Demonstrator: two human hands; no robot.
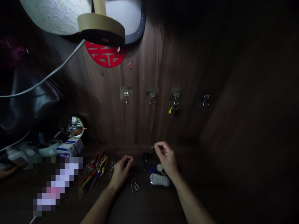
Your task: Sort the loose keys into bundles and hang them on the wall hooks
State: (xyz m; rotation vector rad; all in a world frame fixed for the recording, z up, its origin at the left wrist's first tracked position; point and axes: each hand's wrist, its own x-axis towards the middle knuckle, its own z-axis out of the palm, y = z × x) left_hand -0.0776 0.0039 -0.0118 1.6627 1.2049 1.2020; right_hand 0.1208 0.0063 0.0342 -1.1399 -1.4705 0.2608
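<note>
bare L hand (121, 172), bare R hand (168, 159), bare forearms (192, 197) w/ slim wrists (113, 188)

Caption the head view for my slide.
Left hand and right hand near metal clips, below four wall hooks, one bearing keys.

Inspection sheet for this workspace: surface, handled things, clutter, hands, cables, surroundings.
Surface: dark tabletop, dimly lit.
Handled things: dark keys; metal clips and grey remote-like device nearby.
Clutter: multicoloured straps, round mirror, small boxes, all at left.
Hands: right hand pinches part of the dark keys; left hand has curled fingers, grip unclear.
Cables: white cable, upper left.
Surroundings: wood-grain wall, four hooks; yellow-tagged keys hang on third from left.
</note>
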